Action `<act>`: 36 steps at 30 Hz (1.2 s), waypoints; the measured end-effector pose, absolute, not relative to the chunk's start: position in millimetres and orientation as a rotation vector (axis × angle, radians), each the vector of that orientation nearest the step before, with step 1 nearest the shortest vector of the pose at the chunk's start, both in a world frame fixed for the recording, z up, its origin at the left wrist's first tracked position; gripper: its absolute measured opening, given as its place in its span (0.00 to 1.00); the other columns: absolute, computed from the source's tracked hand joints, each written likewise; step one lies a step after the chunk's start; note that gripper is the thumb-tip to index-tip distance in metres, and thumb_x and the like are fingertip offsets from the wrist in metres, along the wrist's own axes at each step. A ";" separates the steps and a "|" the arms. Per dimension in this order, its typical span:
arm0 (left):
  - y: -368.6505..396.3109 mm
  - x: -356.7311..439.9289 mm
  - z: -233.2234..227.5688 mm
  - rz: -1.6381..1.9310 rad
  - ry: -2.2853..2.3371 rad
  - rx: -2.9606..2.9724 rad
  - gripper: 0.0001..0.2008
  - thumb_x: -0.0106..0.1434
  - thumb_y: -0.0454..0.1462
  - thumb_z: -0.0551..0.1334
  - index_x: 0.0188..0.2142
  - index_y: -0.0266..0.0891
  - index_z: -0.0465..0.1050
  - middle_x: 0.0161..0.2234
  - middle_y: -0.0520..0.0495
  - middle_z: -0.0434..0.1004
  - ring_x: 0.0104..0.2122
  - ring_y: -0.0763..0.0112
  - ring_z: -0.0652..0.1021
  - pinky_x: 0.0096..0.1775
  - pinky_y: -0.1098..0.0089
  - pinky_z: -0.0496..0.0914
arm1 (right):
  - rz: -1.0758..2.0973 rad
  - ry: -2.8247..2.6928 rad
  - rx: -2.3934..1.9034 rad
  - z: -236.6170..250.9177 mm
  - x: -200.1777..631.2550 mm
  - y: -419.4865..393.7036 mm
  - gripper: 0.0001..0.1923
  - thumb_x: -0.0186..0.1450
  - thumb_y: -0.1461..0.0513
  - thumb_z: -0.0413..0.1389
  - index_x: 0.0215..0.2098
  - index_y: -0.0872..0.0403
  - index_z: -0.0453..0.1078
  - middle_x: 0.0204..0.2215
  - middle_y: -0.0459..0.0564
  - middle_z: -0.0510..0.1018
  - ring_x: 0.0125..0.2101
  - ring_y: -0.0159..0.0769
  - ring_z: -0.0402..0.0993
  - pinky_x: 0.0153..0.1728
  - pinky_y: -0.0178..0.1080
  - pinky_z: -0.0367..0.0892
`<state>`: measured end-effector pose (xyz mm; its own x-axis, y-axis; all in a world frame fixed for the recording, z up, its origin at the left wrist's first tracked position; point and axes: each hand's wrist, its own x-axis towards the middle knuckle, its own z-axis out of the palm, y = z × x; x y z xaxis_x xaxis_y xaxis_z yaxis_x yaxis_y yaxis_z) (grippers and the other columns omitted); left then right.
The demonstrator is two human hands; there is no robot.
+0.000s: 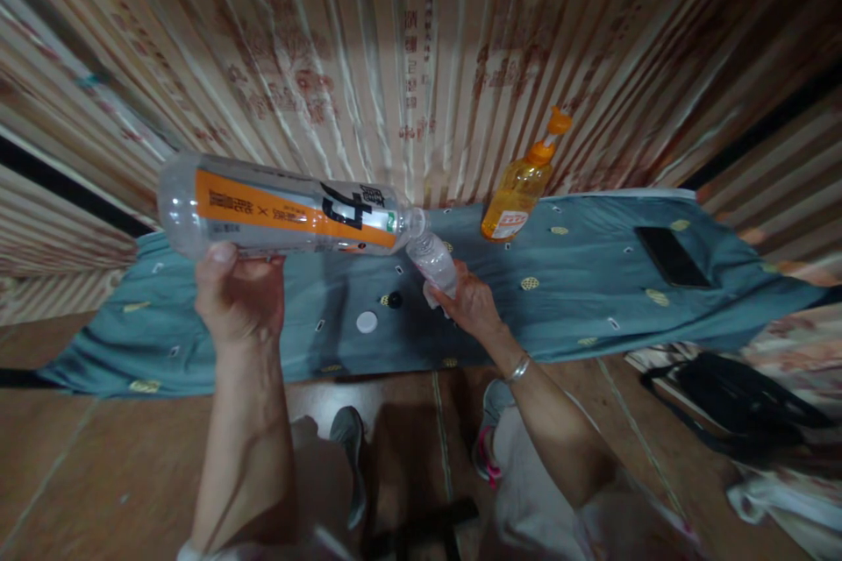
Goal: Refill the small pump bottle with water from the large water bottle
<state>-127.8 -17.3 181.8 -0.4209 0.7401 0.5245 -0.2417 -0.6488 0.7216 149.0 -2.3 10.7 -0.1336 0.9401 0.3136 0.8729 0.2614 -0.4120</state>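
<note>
Pretty dim indoor shot, warm yellowish cast overall. The brightest patch sits on the curtain (421, 61) up top in the middle, so the light seems to fall from above there, and it fades hard toward the corners. Heavy fisheye warp: the curtain folds fan out and bend at the edges, and the corners smear. The floor (98, 473) is dark, with soft shadow between the legs. A bit of sheen on the clear bottle (282, 209). Overall soft and grainy.
</note>
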 end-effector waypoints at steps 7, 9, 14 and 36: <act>-18.5 -123.7 185.5 2.111 0.740 1.161 0.45 0.44 0.48 0.77 0.64 0.55 0.75 0.55 0.50 0.83 0.55 0.53 0.82 0.37 0.68 0.76 | 0.141 -2.047 -1.626 11.8 148.7 -2.2 0.29 0.74 0.50 0.61 0.64 0.61 0.67 0.46 0.66 0.85 0.45 0.52 0.84 0.46 0.45 0.77; -19.0 -122.8 185.9 2.112 0.735 1.164 0.45 0.44 0.48 0.77 0.64 0.55 0.75 0.54 0.50 0.83 0.56 0.53 0.82 0.39 0.66 0.77 | 0.135 -2.047 -1.631 10.8 148.9 -1.9 0.29 0.74 0.50 0.61 0.64 0.61 0.66 0.47 0.65 0.86 0.46 0.51 0.84 0.46 0.44 0.77; -20.0 -122.7 186.3 2.084 0.725 1.176 0.46 0.46 0.48 0.78 0.66 0.57 0.74 0.54 0.51 0.83 0.58 0.52 0.81 0.47 0.62 0.80 | 0.158 -2.026 -1.609 8.5 149.5 -1.4 0.29 0.74 0.51 0.61 0.65 0.60 0.66 0.46 0.65 0.86 0.45 0.52 0.84 0.46 0.47 0.78; -18.3 -122.4 187.5 2.085 0.740 1.198 0.48 0.44 0.50 0.78 0.66 0.55 0.71 0.57 0.49 0.81 0.60 0.49 0.79 0.52 0.57 0.79 | 0.174 -2.049 -1.644 12.7 149.9 -2.6 0.31 0.74 0.49 0.61 0.66 0.61 0.66 0.46 0.66 0.86 0.45 0.50 0.84 0.47 0.45 0.77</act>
<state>-122.4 -18.3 187.5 -0.4003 0.7387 0.5423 -0.2319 -0.6542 0.7199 149.9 -2.6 12.7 -0.1429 0.9426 0.3019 0.8783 0.2614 -0.4004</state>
